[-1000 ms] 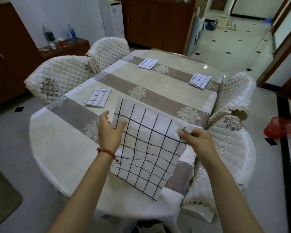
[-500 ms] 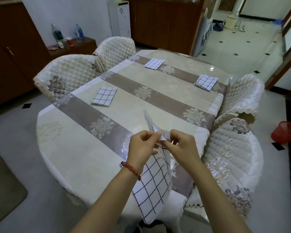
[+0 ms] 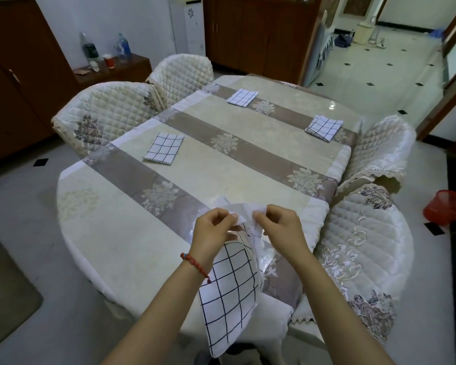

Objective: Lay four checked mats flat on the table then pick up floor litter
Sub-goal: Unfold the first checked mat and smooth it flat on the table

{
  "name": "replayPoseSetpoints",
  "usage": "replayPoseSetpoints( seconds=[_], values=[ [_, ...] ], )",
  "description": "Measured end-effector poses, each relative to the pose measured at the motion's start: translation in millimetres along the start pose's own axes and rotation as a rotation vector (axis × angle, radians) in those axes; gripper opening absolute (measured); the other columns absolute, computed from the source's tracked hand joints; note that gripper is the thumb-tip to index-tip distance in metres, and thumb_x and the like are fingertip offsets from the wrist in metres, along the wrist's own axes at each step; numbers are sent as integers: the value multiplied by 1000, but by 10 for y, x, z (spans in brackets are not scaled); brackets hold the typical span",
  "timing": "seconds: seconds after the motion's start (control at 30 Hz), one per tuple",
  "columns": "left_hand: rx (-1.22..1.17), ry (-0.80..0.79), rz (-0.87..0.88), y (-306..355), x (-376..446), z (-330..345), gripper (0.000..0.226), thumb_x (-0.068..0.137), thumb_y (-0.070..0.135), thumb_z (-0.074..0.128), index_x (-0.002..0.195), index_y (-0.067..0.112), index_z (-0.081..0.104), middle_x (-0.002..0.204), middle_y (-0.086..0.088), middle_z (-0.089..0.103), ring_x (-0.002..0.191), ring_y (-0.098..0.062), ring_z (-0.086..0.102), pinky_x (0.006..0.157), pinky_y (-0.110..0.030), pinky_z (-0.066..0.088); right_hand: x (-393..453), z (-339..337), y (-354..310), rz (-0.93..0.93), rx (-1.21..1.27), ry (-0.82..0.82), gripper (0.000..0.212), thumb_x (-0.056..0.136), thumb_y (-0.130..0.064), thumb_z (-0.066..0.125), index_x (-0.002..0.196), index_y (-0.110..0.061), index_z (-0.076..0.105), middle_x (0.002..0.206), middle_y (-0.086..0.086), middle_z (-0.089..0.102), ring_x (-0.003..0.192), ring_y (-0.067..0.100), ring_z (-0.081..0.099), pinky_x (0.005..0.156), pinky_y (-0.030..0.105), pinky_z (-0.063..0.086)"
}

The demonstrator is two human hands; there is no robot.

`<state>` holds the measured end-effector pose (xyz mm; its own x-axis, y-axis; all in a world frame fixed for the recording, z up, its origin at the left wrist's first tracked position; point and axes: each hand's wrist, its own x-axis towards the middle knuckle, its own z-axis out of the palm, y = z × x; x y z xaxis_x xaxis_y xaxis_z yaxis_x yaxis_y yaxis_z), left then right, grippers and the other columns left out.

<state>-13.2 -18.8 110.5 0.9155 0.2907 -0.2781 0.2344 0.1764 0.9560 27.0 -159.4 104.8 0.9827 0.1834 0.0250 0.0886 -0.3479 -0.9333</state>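
A folded checked mat [image 3: 163, 148] lies flat near the table's [image 3: 111, 233] left edge, beside a quilted chair [image 3: 108, 111]. Farther along the same edge, toward the far left corner, a second folded mat [image 3: 242, 97] lies flat. At the near edge, the left hand [image 3: 212, 230], with a red bead bracelet [image 3: 195, 263] on its wrist, has its fingers curled and pinches the top of the fourth checked mat [image 3: 229, 293]. This mat is off the tabletop: it hangs down from both hands, doubled over, in front of the near edge, its lower end dropping below the tablecloth's hem. Just beside the left hand, the right hand [image 3: 279, 225] pinches the same bunched top edge between curled fingers and thumb. Near the table's right edge, toward the far right corner, a third folded mat [image 3: 324, 127] lies slightly rumpled. On the floor well to the right stands a red basket [image 3: 445, 206].
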Motion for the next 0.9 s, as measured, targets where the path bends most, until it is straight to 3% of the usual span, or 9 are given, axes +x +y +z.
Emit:
replayPoseSetpoints(
  seconds=[0.1,0.2,0.27,0.33,0.47,0.6,0.73,0.9],
  values=[
    [-22,86,-23,39,218,-211,19,87,4,56,69,9,55,66,-8,62,48,-5,65,48,-18,53,235,-80,28,17,-49,63,36,85,-19,62,55,-7,46,50,3,36,55,17,37,58,31,33],
    [24,179,-27,121,490,-485,18,87,4,55,71,10,57,69,-8,62,52,-9,65,48,-16,53,546,-192,-15,30,-119,120,34,84,-18,61,63,8,55,54,20,51,48,14,46,55,25,35],
    [47,241,-21,200,680,-679,18,87,4,55,70,11,57,76,-11,60,67,-19,62,51,-20,54,775,-275,-74,46,-172,155,29,83,-17,61,65,6,61,53,13,54,47,11,48,51,21,36],
    [55,287,3,313,847,-871,19,86,3,55,69,11,57,82,-13,59,73,-22,57,55,-23,52,1015,-356,-155,45,-228,185,30,82,-17,60,55,-3,57,50,1,50,52,18,45,50,22,33],
    [49,357,77,604,1087,-1218,20,85,5,57,66,12,57,72,-5,59,62,-14,57,47,-17,50,1443,-494,-387,4,-316,191,27,82,-19,62,72,5,62,66,14,51,67,24,48,64,29,36],
    [41,410,153,927,1285,-1466,20,86,9,59,66,12,57,70,-4,59,63,-15,58,43,-15,49,1762,-520,-660,-39,-309,203,31,84,-21,62,77,9,64,58,12,47,61,23,45,61,29,33],
    [58,456,223,1242,1415,-1645,20,87,10,58,68,14,57,75,-4,60,75,-22,59,64,-30,53,2046,-524,-890,-62,-282,236,29,85,-22,62,76,6,64,59,11,51,59,24,49,60,30,38],
    [102,559,317,1570,1397,-1778,9,88,12,57,80,12,59,83,-6,61,88,-24,57,67,-31,53,2280,-594,-1082,-119,-179,303,29,84,-23,63,57,-13,57,60,7,52,68,25,52,70,40,47]
  ],
)
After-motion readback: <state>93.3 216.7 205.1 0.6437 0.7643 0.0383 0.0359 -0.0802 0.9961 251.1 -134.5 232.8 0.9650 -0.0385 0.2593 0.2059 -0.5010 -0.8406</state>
